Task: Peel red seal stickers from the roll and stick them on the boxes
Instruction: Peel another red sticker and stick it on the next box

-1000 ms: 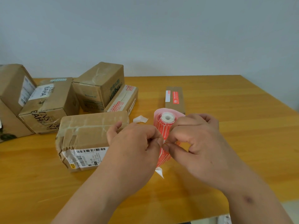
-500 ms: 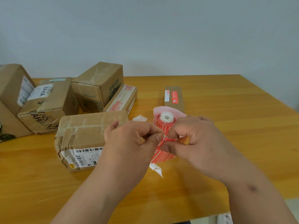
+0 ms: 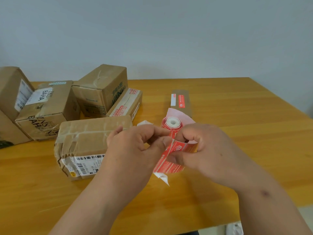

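Both hands meet over the middle of the worktop [image 3: 237, 133], working at the sticker roll [image 3: 171, 123], which stands just beyond the knuckles. The left hand [image 3: 135, 150] pinches the free strip of red seal stickers [image 3: 171, 160] between thumb and forefinger, while the right hand [image 3: 208, 150] grips one sticker where it bends away from the backing — the peeling step, it seems, not yet finished. Next the sticker must come fully free without curling onto itself, then go onto a box; the taped box [image 3: 88, 143] just left of the hands looks the likeliest. The flat box [image 3: 182, 100] beyond the roll already bears a red seal.
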The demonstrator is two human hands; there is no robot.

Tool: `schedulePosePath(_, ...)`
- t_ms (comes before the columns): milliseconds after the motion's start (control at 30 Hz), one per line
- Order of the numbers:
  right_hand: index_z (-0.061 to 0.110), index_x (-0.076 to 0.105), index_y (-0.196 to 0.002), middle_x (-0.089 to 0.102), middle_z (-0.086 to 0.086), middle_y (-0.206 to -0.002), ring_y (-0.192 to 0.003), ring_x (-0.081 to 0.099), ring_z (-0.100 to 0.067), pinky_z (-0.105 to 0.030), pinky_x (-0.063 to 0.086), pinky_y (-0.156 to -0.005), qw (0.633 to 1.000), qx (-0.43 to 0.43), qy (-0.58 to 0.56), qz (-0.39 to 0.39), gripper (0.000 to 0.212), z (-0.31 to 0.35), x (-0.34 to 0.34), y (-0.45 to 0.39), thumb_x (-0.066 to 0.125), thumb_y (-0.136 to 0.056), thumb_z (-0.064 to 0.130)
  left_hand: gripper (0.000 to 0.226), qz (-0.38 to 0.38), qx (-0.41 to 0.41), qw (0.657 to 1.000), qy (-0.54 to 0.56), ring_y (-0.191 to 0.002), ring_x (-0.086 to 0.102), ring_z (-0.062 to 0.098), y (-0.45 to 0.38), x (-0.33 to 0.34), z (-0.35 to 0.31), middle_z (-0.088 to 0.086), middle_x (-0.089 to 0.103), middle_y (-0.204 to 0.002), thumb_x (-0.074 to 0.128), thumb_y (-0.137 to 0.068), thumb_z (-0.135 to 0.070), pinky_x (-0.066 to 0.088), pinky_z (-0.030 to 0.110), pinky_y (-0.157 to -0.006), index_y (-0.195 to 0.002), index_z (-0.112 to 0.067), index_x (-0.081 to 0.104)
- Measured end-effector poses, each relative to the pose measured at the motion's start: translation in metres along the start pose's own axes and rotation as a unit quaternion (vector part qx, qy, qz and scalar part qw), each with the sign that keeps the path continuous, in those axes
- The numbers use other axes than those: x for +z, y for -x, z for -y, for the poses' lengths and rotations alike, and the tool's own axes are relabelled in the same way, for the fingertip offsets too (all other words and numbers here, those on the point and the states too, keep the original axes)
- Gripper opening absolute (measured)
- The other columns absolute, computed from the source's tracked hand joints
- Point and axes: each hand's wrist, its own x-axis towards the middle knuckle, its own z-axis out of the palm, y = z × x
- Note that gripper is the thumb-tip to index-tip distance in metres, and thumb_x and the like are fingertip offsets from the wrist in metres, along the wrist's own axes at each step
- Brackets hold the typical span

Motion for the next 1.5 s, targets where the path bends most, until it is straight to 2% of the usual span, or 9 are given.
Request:
schedulePosePath(67, 0.023, 0.062, -0.068, 0.066, 0.003, -0.069, -0.083, 0.059, -0.017, -0.03, 0.037, -0.078, 1.0, -0.004, -0.007, -0.005, 0.029, -0.001, 0.001, -0.001, 0.068, -0.068, 0.051, 0.026, 0.013, 0.001, 1.0, -0.011, -0.068, 0.059, -0.012, 0.001, -0.004, -0.001, -0.031, 0.066, -0.075, 0.052, -0.074, -0.063, 0.038, 0.059, -0.103, -0.089, -0.047, 0.065)
schedulePosePath(233, 0.024, 0.067, -0.068, 0.065, 0.005, -0.069, -0.077, 0.06, -0.011, -0.043, 0.041, -0.089, 0.999, -0.03, 0.012, 0.007, 0.028, 0.001, 0.001, -0.003, 0.065, -0.073, 0.051, 0.024, 0.018, 0.0, 0.999, -0.039, -0.058, 0.057, -0.005, 0.0, -0.006, 0.003, -0.019, 0.063, -0.055, 0.059, -0.083, -0.049, 0.035, 0.055, -0.106, -0.069, -0.032, 0.068)
schedulePosePath(367, 0.024, 0.067, -0.069, 0.062, 0.006, -0.072, -0.087, 0.056, -0.008, -0.041, 0.026, -0.1, 0.996, -0.038, 0.082, -0.029, 0.025, 0.002, 0.003, -0.002, 0.067, -0.076, 0.048, 0.016, 0.01, -0.012, 1.0, -0.013, -0.056, 0.058, 0.0, -0.001, -0.003, 0.006, -0.011, 0.067, -0.059, 0.058, -0.085, -0.048, 0.04, 0.052, -0.097, -0.079, -0.038, 0.068)
schedulePosePath(667, 0.032, 0.042, -0.057, 0.046, 0.017, -0.06, -0.079, 0.05, -0.004, -0.043, 0.031, -0.091, 0.975, -0.076, 0.175, -0.115, 0.03, 0.009, 0.008, 0.003, 0.066, -0.073, 0.04, 0.026, -0.018, -0.015, 1.0, -0.02, -0.051, 0.053, 0.002, -0.003, 0.0, 0.011, -0.004, 0.063, -0.056, 0.058, -0.083, -0.049, 0.043, 0.049, -0.089, -0.069, -0.03, 0.068)
schedulePosePath(833, 0.017, 0.061, -0.064, 0.063, 0.005, -0.068, -0.084, 0.053, -0.002, -0.028, 0.033, -0.086, 0.997, 0.006, 0.044, -0.062, 0.036, 0.014, 0.003, 0.0, 0.073, -0.068, 0.051, 0.021, -0.008, -0.034, 0.999, 0.026, -0.062, 0.065, 0.003, -0.003, 0.0, 0.007, -0.015, 0.069, -0.061, 0.057, -0.079, -0.051, 0.049, 0.039, -0.077, -0.076, -0.034, 0.07)
schedulePosePath(1000, 0.014, 0.072, -0.073, 0.071, -0.001, -0.069, -0.069, 0.068, -0.015, -0.042, 0.055, -0.069, 0.997, 0.054, -0.05, 0.021, 0.033, 0.013, 0.0, -0.004, 0.077, -0.07, 0.046, 0.015, -0.032, -0.024, 0.999, 0.01, -0.067, 0.063, 0.003, -0.002, 0.0, 0.004, -0.019, 0.068, -0.061, 0.061, -0.083, -0.047, 0.048, 0.053, -0.089, -0.078, -0.036, 0.069)
schedulePosePath(1167, 0.023, 0.07, -0.071, 0.064, 0.005, -0.067, -0.083, 0.056, -0.006, -0.035, 0.025, -0.1, 0.997, -0.008, 0.078, -0.023, 0.032, 0.009, 0.005, -0.004, 0.065, -0.072, 0.054, 0.026, -0.054, -0.016, 0.998, -0.007, -0.058, 0.058, 0.005, -0.003, 0.002, 0.01, -0.005, 0.066, -0.059, 0.061, -0.085, -0.044, 0.044, 0.047, -0.088, -0.069, -0.026, 0.068)
schedulePosePath(1400, 0.028, 0.068, -0.069, 0.062, 0.009, -0.068, -0.09, 0.052, -0.003, -0.032, 0.019, -0.099, 0.99, -0.02, 0.131, -0.045, 0.025, 0.014, 0.005, -0.002, 0.06, -0.076, 0.05, 0.044, -0.017, -0.019, 1.0, -0.015, -0.052, 0.052, 0.001, -0.005, -0.004, 0.011, -0.008, 0.061, -0.053, 0.048, -0.075, -0.066, 0.033, 0.032, -0.069, -0.069, -0.028, 0.07)
schedulePosePath(1500, 0.028, 0.07, -0.072, 0.064, 0.008, -0.071, -0.09, 0.054, -0.003, -0.032, 0.021, -0.101, 0.991, -0.023, 0.123, -0.047, 0.023, 0.015, 0.002, -0.001, 0.067, -0.081, 0.049, 0.027, 0.014, -0.028, 0.998, -0.047, -0.058, 0.049, 0.003, -0.005, -0.01, 0.01, -0.022, 0.06, -0.053, 0.058, -0.076, -0.061, 0.036, 0.034, -0.073, -0.073, -0.038, 0.07)
